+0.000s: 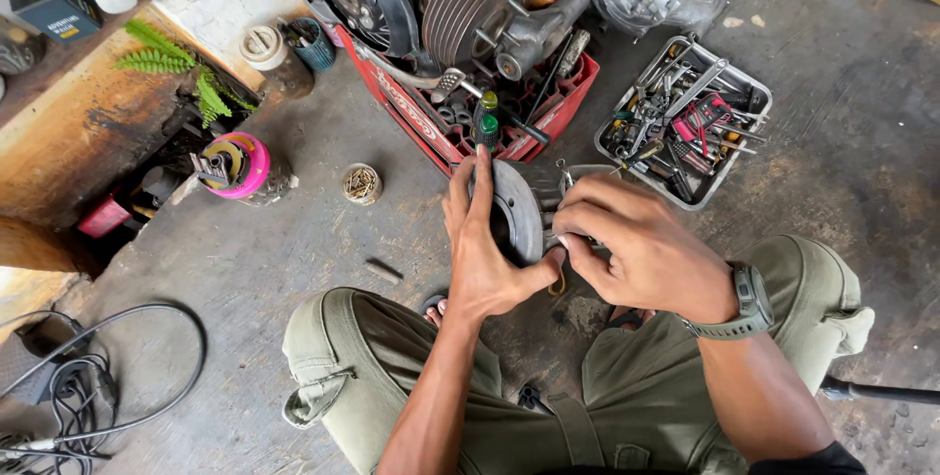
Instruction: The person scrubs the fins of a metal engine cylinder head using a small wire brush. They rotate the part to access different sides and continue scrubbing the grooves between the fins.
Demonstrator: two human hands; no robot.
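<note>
Here: both hands grip metal disc; grey tray holds tools.

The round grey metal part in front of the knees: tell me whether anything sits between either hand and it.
Nothing visible does. The left hand lies flat against the round metal part, fingers spread up its face. The right hand grips it from the other side, fingertips curled at its edge. The tool tray and red crate stand behind, clear of both hands.

Left hand and right hand grip a grey metal disc, near a red crate and tool tray.
</note>
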